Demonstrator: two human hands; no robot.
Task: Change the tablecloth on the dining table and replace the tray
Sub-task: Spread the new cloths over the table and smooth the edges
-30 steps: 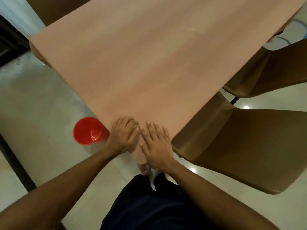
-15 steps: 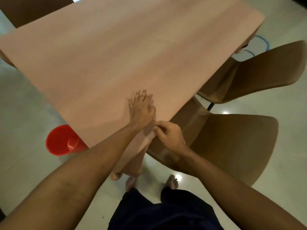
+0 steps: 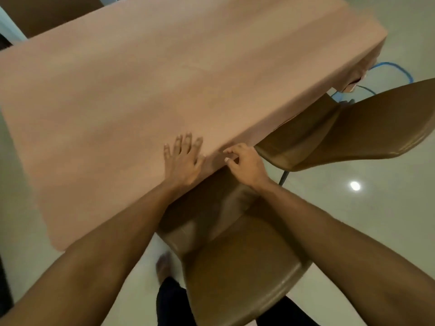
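Left hand [image 3: 182, 161] lies flat, fingers [image 3: 187, 142] spread; right hand [image 3: 247, 164] curls into a pinch.

Two brown seats on the right here: a brown chair [image 3: 247, 267] is sitting near, and a second brown chair [image 3: 376, 128] is standing just beyond it. A third chair [image 3: 47, 12] is peeking in at the far left. A blue cable [image 3: 400, 69] is looping across the glossy pale floor [image 3: 400, 220] far right, and a bright spot of light [image 3: 355, 185] is reflecting off it.

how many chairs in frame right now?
3: near chair at the bottom centre, second chair on the right, third chair at the top left. Others may be hidden behind the tablecloth.
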